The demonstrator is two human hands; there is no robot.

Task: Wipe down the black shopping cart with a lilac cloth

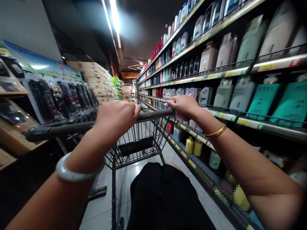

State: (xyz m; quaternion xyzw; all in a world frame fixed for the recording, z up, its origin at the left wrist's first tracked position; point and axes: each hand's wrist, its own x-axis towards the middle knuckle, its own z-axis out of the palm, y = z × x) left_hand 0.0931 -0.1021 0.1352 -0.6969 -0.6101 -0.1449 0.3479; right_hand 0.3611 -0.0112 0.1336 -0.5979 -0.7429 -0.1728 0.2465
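Observation:
A shopping cart with a dark grey handle stands in front of me, its black wire basket below and beyond the bar. My left hand is closed around the handle left of its middle, the knuckles on top. At the handle's right end is my right hand, also closed. A lilac cloth-like thing shows under its palm and fingers, against the bar's end; most of it is hidden. A pale bangle circles my left wrist, a gold one my right.
Shelves of bottles run along the right, close to my right arm. Packaged dark goods hang on the left, with stacked pale boxes beyond. The tiled floor of the aisle leads forward. Yellow jars stand on the low shelf.

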